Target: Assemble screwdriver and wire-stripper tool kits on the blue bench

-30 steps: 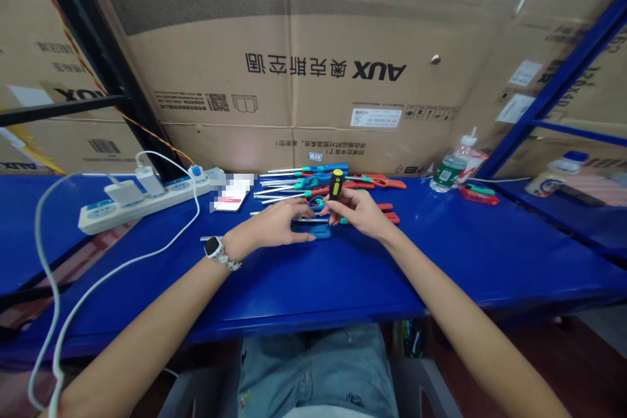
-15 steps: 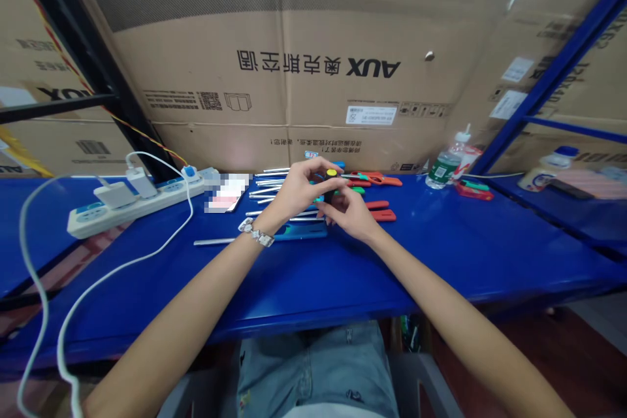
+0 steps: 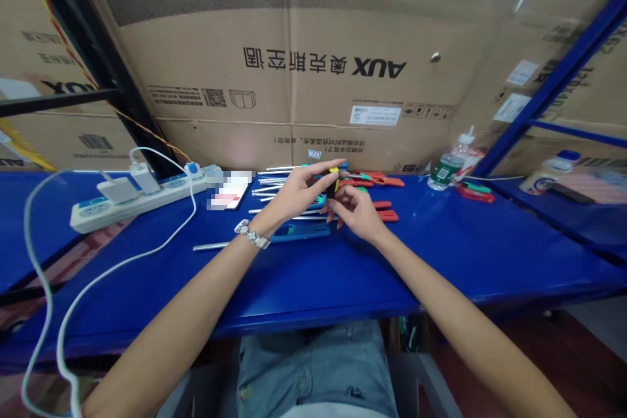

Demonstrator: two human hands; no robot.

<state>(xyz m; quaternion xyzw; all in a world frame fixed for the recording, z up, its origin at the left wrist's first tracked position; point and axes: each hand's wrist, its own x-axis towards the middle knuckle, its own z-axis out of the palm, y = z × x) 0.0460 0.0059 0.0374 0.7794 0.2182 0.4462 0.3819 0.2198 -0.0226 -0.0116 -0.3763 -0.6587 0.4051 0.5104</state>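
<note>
Between both hands is a small black and yellow object [image 3: 333,184], held upright over the tools. My left hand [image 3: 300,191], with a bracelet watch at the wrist, pinches its upper part between thumb and fingers. The fingers of my right hand [image 3: 358,210] are curled round its lower right side. Under and around the hands lie several tools with metal shafts. One has a blue handle [image 3: 301,232] and lies nearest the front; red handles [image 3: 388,215] and orange ones [image 3: 389,181] stick out to the right. The hands hide the middle of the tools.
A white power strip [image 3: 147,201] with chargers and cables lies on the blue table [image 3: 313,287] at left, beside a phone [image 3: 240,189]. At right stand a clear bottle [image 3: 445,168], a red item [image 3: 476,192] and a white bottle [image 3: 551,172]. Cardboard [image 3: 215,65] rises behind.
The black and yellow object has tilted, so more of its yellow side shows. My left fingers have straightened somewhat over it. The whole view has shifted slightly.
</note>
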